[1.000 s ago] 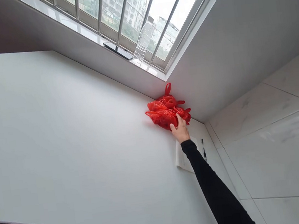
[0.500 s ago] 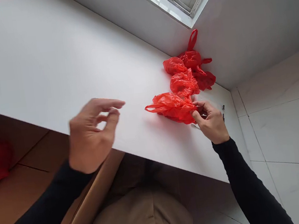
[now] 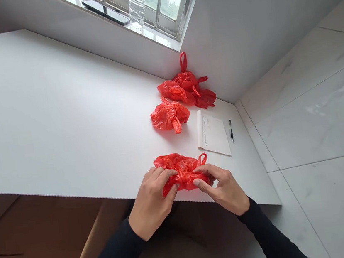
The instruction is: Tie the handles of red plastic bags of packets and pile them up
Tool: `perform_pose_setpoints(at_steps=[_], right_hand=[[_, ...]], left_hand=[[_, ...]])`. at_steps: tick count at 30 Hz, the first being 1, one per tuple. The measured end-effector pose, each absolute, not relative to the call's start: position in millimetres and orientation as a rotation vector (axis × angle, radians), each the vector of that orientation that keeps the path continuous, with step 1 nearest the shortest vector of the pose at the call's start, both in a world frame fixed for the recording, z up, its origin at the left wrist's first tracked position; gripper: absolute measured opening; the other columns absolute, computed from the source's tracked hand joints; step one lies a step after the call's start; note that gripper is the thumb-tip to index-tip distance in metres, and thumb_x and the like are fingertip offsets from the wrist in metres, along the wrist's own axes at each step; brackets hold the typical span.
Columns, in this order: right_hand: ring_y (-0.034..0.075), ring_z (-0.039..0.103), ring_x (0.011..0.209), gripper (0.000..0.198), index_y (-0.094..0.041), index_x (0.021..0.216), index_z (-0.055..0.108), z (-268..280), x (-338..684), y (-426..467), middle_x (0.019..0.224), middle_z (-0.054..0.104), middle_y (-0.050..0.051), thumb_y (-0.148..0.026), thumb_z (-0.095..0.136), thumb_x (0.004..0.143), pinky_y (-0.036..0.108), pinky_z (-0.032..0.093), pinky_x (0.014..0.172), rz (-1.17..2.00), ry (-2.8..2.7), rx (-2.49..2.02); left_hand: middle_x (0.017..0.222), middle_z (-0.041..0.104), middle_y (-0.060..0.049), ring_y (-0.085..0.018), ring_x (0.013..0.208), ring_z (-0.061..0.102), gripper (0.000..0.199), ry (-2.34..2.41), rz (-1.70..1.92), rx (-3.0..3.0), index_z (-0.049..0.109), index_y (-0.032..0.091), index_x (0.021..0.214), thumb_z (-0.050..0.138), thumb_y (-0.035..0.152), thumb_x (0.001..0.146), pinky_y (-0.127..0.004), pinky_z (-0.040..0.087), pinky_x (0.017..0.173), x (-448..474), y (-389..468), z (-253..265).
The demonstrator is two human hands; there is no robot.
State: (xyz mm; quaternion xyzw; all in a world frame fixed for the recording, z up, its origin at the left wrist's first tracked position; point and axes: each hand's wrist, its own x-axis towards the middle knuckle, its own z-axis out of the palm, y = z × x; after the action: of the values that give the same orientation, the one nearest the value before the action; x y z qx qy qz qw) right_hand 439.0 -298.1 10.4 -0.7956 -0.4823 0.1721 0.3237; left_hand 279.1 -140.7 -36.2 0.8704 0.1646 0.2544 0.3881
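Observation:
Close to the table's front edge lies a red plastic bag (image 3: 176, 161), bunched up with a knot at its middle and a handle loop on the right. My left hand (image 3: 155, 196) pinches the bag just left of the knot, thumb against fingers. On the other side, my right hand (image 3: 221, 183) pinches it near the loop. What the bag contains is hidden. Farther back sits another knotted red plastic bag (image 3: 169, 116), apart from both hands.
Several more red plastic bags (image 3: 186, 81) are heaped against the wall. A notepad (image 3: 215, 134) and a pen (image 3: 231, 132) lie on the white table (image 3: 64, 117), right of the bags. On the window sill are a clear bottle (image 3: 137, 5) and a dark flat device (image 3: 106, 12).
My right hand has brought one red bag toward the front edge. My left hand, empty before, has come in and gripped it. The view has shifted, uncovering the notepad.

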Motion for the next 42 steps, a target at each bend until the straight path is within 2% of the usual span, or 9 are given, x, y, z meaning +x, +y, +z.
perform_pose_setpoints(at_steps=[8, 14, 19, 22, 27, 29, 33, 37, 42], right_hand=[[0.016, 0.057, 0.072, 0.019, -0.023, 0.099, 0.067, 11, 447, -302, 0.094, 0.067, 0.004, -0.038, 0.055, 0.098, 0.032, 0.050, 0.068, 0.335, -1.111, -2.037], [0.019, 0.056, 0.082, 0.027, -0.027, 0.104, 0.067, 22, 440, -294, 0.103, 0.066, 0.002, -0.046, 0.072, 0.086, 0.037, 0.049, 0.080, 0.259, -1.094, -2.126], [0.017, 0.055, 0.076, 0.015, -0.024, 0.090, 0.069, 27, 445, -292, 0.082, 0.065, 0.001, -0.039, 0.066, 0.092, 0.033, 0.047, 0.075, 0.403, -1.148, -2.033], [0.016, 0.056, 0.077, 0.022, -0.022, 0.086, 0.066, 26, 460, -305, 0.085, 0.066, 0.002, -0.042, 0.062, 0.095, 0.032, 0.048, 0.075, 0.351, -0.935, -2.070], [0.022, 0.061, 0.107, 0.037, -0.024, 0.120, 0.061, 25, 459, -308, 0.111, 0.066, 0.005, -0.048, 0.065, 0.092, 0.040, 0.048, 0.098, 0.348, -0.882, -2.013], [0.024, 0.060, 0.109, 0.043, -0.025, 0.127, 0.059, 26, 452, -301, 0.114, 0.066, 0.006, -0.047, 0.067, 0.090, 0.043, 0.048, 0.100, 0.396, -0.979, -2.014], [0.022, 0.063, 0.093, 0.026, -0.022, 0.100, 0.067, 28, 453, -303, 0.097, 0.068, 0.005, -0.047, 0.060, 0.095, 0.037, 0.053, 0.086, 0.383, -0.894, -1.970], [0.020, 0.062, 0.081, 0.030, -0.021, 0.097, 0.062, 25, 467, -320, 0.089, 0.065, 0.004, -0.050, 0.055, 0.096, 0.032, 0.054, 0.073, 0.374, -0.683, -1.891], [0.022, 0.060, 0.107, 0.036, -0.029, 0.127, 0.053, 35, 451, -323, 0.114, 0.061, 0.006, -0.035, 0.063, 0.093, 0.042, 0.051, 0.096, -0.069, -0.691, -1.807]], left_hand=[[0.077, 0.064, 0.001, -0.017, 0.069, 0.059, 0.011, 0.728, 0.660, 2.029, 0.064, 0.024, 0.091, 0.056, 0.032, 0.093, -0.032, 0.051, 0.067, 265, -132, -20], [0.124, 0.065, -0.006, -0.023, 0.114, 0.059, 0.042, 0.543, 0.781, 2.200, 0.053, 0.027, 0.136, 0.056, 0.023, 0.094, -0.041, 0.049, 0.097, 268, -134, -16], [0.100, 0.073, -0.001, -0.020, 0.094, 0.066, 0.014, 0.574, 0.757, 2.079, 0.069, 0.025, 0.102, 0.058, 0.026, 0.094, -0.036, 0.051, 0.086, 270, -126, -15], [0.095, 0.073, -0.001, -0.020, 0.089, 0.067, 0.016, 0.816, 0.697, 1.891, 0.070, 0.025, 0.101, 0.058, 0.032, 0.094, -0.033, 0.053, 0.081, 263, -115, -13], [0.138, 0.056, -0.007, -0.026, 0.124, 0.054, 0.059, 0.643, 0.734, 2.115, 0.045, 0.028, 0.146, 0.062, 0.030, 0.090, -0.043, 0.045, 0.106, 270, -122, -4], [0.129, 0.061, -0.007, -0.026, 0.122, 0.055, 0.045, 0.528, 0.741, 2.237, 0.056, 0.027, 0.135, 0.061, 0.025, 0.091, -0.043, 0.045, 0.104, 277, -128, 0], [0.102, 0.067, -0.003, -0.021, 0.098, 0.063, 0.013, 0.582, 0.794, 2.118, 0.069, 0.025, 0.100, 0.060, 0.023, 0.091, -0.034, 0.051, 0.086, 279, -125, 3], [0.106, 0.069, -0.001, -0.021, 0.097, 0.064, 0.016, 0.703, 0.781, 1.936, 0.069, 0.029, 0.106, 0.061, 0.033, 0.093, -0.034, 0.051, 0.088, 269, -117, 10], [0.121, 0.063, -0.001, -0.023, 0.111, 0.061, 0.033, 0.618, 0.856, 1.926, 0.067, 0.037, 0.122, 0.063, 0.026, 0.091, -0.040, 0.047, 0.097, 266, -128, 30]])
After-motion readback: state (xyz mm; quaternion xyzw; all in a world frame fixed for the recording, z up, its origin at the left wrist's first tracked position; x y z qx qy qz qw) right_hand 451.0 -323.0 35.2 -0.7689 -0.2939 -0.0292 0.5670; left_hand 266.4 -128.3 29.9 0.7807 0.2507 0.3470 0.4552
